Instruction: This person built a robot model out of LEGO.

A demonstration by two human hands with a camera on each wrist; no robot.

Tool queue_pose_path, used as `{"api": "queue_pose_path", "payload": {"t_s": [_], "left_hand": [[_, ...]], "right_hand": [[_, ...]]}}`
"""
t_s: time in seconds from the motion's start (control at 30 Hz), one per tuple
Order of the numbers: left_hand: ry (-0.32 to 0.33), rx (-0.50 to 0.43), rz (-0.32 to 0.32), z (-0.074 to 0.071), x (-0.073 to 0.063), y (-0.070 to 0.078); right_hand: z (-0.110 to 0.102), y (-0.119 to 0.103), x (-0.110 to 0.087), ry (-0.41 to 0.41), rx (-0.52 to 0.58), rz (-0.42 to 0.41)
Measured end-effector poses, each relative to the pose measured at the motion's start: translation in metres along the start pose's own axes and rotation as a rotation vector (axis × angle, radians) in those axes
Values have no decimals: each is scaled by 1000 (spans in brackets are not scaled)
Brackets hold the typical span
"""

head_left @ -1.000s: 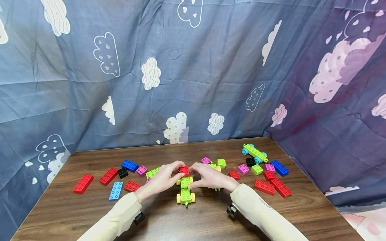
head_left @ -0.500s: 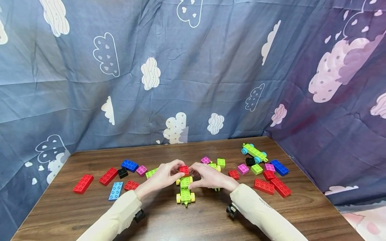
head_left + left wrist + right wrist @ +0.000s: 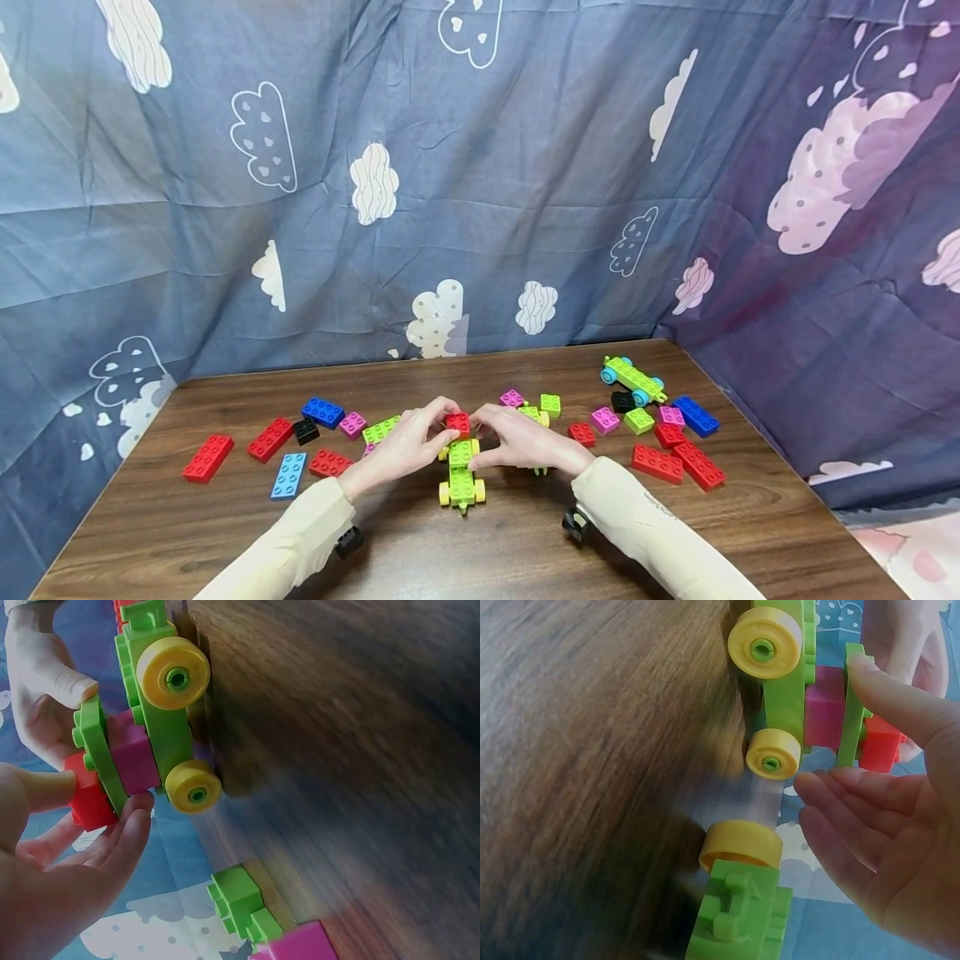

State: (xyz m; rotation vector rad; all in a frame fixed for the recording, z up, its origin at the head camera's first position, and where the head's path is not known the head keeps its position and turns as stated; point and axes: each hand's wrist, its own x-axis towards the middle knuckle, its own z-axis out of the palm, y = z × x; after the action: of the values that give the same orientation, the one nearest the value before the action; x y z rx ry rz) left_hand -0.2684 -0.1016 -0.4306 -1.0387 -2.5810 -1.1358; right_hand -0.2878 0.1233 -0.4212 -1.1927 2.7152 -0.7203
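A small red brick (image 3: 458, 425) tops a stack at mid-table, pinched between the thumb and fingers of my left hand (image 3: 408, 440). Below it in the left wrist view is a thin green plate (image 3: 103, 761), which sits on a magenta brick (image 3: 133, 757). That brick stands on a green car base (image 3: 168, 735) with yellow wheels. My right hand (image 3: 521, 437) holds the same plate from the other side. In the right wrist view its thumb (image 3: 877, 679) lies at the plate's upper end and fingertips (image 3: 847, 775) touch its lower end.
Red, blue, black and magenta bricks lie to the left, beside a light blue plate (image 3: 288, 476). More bricks are scattered right, with a blue-wheeled green car base (image 3: 634, 381) at the back. Another yellow-wheeled base (image 3: 742, 900) stands partly behind my right hand. A patterned curtain (image 3: 480, 183) hangs behind.
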Motion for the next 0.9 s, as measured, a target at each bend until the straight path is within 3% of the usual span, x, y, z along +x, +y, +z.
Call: {"api": "queue_pose_path", "payload": {"t_s": [0.2, 0.4, 0.7, 0.9], "left_hand": [[-6, -16, -13, 0, 1, 1], [-26, -92, -80, -3, 0, -2], [-55, -52, -101, -5, -10, -1], [-78, -28, -167, -6, -15, 1]], "right_hand": [[-1, -1, -1, 4, 16, 3], [2, -2, -3, 3, 7, 36], [-4, -3, -6, -30, 60, 38], [-10, -2, -5, -2, 74, 56]]}}
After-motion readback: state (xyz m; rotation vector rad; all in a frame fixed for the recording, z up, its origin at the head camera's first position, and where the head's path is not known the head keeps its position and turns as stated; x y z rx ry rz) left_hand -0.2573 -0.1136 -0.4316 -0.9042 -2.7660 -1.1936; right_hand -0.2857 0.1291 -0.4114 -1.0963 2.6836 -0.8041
